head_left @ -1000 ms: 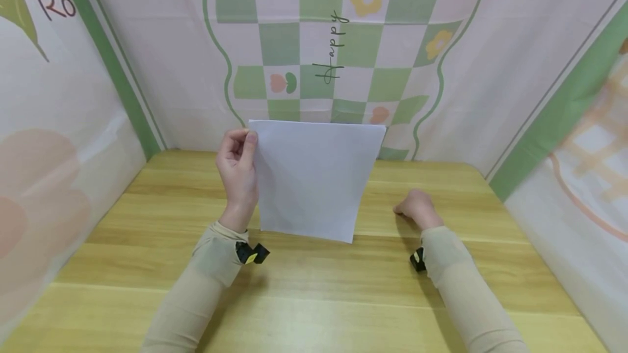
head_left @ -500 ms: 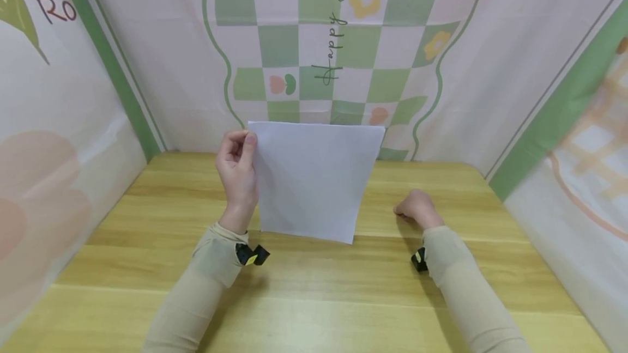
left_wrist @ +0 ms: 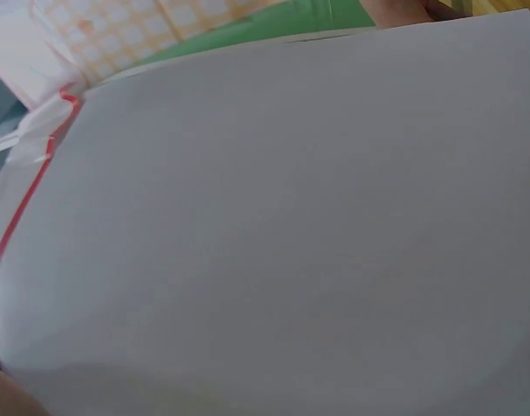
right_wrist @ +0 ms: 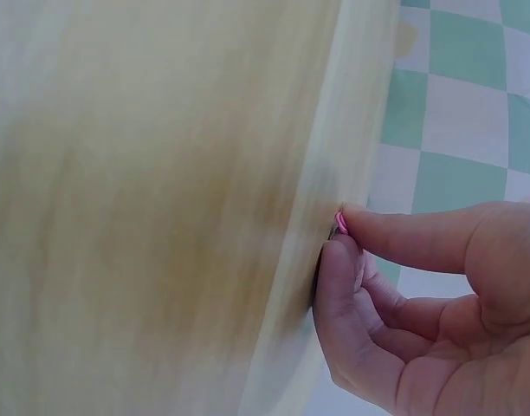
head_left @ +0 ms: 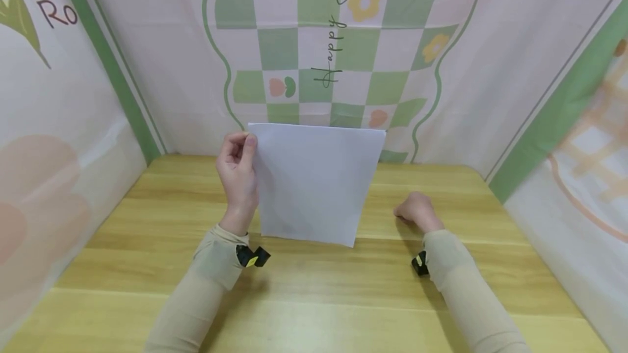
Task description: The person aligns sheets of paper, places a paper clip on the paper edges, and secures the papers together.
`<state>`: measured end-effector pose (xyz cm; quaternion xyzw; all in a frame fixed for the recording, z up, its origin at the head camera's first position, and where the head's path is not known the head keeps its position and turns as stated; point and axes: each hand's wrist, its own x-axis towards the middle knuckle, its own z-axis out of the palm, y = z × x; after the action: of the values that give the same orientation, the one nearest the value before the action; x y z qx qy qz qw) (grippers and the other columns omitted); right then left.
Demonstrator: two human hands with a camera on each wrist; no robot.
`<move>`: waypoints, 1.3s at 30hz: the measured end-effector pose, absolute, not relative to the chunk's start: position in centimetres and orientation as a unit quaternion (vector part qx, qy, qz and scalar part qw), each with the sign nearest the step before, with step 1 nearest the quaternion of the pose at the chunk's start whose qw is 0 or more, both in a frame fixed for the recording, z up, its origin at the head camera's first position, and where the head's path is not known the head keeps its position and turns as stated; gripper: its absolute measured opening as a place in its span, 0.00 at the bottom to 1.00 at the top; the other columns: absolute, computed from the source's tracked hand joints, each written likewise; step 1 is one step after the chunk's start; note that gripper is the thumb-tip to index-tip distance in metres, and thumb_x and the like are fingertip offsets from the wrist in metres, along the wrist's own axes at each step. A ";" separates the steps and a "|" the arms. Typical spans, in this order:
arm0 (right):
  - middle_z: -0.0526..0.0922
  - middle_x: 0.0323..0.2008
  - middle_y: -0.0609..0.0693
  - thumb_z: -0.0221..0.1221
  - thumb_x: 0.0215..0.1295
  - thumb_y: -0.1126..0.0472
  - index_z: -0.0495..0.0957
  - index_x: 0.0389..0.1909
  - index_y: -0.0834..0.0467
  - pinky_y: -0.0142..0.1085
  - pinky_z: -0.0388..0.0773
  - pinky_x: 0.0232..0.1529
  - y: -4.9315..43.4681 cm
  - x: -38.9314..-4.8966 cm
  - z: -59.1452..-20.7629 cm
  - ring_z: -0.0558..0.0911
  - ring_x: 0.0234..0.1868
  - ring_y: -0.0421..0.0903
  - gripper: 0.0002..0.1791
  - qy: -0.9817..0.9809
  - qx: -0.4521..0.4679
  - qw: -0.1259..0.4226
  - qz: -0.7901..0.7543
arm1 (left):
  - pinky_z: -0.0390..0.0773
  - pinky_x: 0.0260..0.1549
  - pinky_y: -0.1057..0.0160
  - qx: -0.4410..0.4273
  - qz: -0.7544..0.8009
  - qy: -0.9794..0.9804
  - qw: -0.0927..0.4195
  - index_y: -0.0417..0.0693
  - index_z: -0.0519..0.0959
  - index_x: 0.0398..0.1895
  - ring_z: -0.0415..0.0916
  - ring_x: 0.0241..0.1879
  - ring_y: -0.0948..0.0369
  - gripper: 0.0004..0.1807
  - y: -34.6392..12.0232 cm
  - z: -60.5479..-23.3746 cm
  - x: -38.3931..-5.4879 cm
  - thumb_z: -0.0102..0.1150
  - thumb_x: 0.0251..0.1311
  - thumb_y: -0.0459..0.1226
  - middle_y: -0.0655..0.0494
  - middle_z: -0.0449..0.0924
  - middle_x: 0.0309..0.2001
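White paper [head_left: 314, 185] stands raised over the wooden table [head_left: 314, 293], its blank face toward me. At its upper left corner my left hand [head_left: 237, 176] pinches it between thumb and fingers. In the left wrist view the paper [left_wrist: 274, 217] fills most of the frame, and a second thin edge shows along one side. My right hand [head_left: 417, 210] is low over the table, to the right of the paper. Seen from the right wrist, its thumb and forefinger pinch a small pink loop [right_wrist: 341, 223], with a bit of dark grey beside it; the rest is hidden by the fingers.
A patterned curtain [head_left: 279, 48] with green and white checks hangs behind the table's far edge. More printed cloth closes off the left [head_left: 54, 178] and right [head_left: 584, 178] sides. Both wrists carry a small black camera.
Both hands and the paper keep their places. The whole head view has shifted slightly downward in the frame.
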<state>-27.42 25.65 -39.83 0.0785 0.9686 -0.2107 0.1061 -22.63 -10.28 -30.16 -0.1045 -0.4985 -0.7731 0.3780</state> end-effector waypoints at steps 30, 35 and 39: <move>0.78 0.13 0.46 0.55 0.55 0.64 0.78 0.12 0.59 0.34 0.66 0.30 26.1 -26.9 -39.8 0.70 0.18 0.40 0.14 0.962 0.052 0.097 -0.249 | 0.71 0.38 0.69 -0.096 -0.771 -0.506 0.375 0.32 0.75 0.37 0.70 0.35 0.63 0.11 -10.3 -30.3 -22.8 0.59 0.61 0.35 0.59 0.75 0.33; 0.81 0.18 0.48 0.55 0.59 0.64 0.83 0.24 0.63 0.39 0.69 0.37 25.9 -26.7 -39.6 0.73 0.22 0.42 0.11 0.956 0.058 0.104 -0.269 | 0.71 0.38 0.69 -0.099 -0.773 -0.504 0.372 0.32 0.75 0.37 0.70 0.35 0.62 0.11 -10.3 -30.4 -22.8 0.59 0.61 0.35 0.58 0.75 0.33; 0.84 0.24 0.52 0.53 0.63 0.64 0.83 0.34 0.65 0.43 0.71 0.44 25.9 -26.7 -39.5 0.77 0.27 0.44 0.11 0.949 0.055 0.099 -0.294 | 0.70 0.38 0.69 -0.103 -0.773 -0.502 0.374 0.31 0.75 0.38 0.70 0.35 0.63 0.13 -10.4 -30.3 -22.8 0.60 0.61 0.37 0.59 0.75 0.33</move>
<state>-26.72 25.91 -39.49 0.0550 0.9491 -0.2939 0.0990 -22.77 -10.35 -30.34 -0.1026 -0.5022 -0.7731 0.3736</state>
